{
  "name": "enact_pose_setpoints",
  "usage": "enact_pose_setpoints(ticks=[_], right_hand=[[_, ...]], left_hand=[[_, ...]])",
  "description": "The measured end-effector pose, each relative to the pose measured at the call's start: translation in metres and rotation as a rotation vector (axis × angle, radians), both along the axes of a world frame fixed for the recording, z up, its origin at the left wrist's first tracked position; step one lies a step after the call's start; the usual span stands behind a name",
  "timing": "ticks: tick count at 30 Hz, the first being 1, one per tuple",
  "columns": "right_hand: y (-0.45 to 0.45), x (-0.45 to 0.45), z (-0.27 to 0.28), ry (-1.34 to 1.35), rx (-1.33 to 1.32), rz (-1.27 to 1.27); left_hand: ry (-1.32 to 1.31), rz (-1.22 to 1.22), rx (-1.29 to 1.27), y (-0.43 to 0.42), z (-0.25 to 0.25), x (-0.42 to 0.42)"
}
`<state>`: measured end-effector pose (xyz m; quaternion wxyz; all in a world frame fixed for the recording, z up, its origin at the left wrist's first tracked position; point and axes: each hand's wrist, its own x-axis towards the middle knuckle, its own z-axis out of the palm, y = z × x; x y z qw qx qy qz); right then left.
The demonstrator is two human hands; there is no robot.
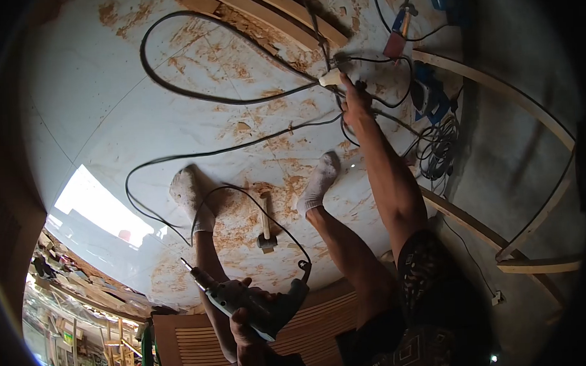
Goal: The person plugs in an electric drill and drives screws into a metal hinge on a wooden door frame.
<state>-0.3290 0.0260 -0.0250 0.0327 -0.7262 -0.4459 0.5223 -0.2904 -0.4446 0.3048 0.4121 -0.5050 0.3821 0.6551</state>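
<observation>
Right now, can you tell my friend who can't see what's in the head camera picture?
The left hand holds an electric drill, while the right hand touches a pale connector among black cords. A mallet lies between two socked feet on a floor scattered with wood shavings.

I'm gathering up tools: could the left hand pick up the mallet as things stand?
Probably not: the left hand is taken up by the power drill, though the mallet lies close by.

Got a mallet [265, 225] lying on the shaving-littered floor [101, 129] just off centre toward 7 o'clock, wood strips [269, 15] up at 12, a blue power tool [436, 106] around 2, coiled cable [438, 150] near 3, plus a slatted wood panel [325, 312] at 6.
</observation>
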Motion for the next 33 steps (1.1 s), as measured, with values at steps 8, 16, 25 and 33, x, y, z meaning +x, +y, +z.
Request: enact_pose_setpoints(ticks=[8, 16, 25, 33], right_hand=[[-0.035, -0.013, 0.044, 0.23, 0.114, 0.294], [-0.134, 0.05, 0.233, 0.369, -0.146, 0.696], [-0.112, 0.04, 0.325, 0.363, -0.298, 1.17], [-0.116, 0.046, 0.401, 0.234, 0.187, 1.449]], left_hand=[[0.185, -0.104, 0.109, 0.081, -0.014, -0.033], [0.243, 0.006, 0.398, 0.142, -0.088, -0.058], [0.158, -0.157, 0.518, 0.11, -0.055, -0.071], [0.252, 0.247, 0.412, 0.104, -0.041, -0.078]])
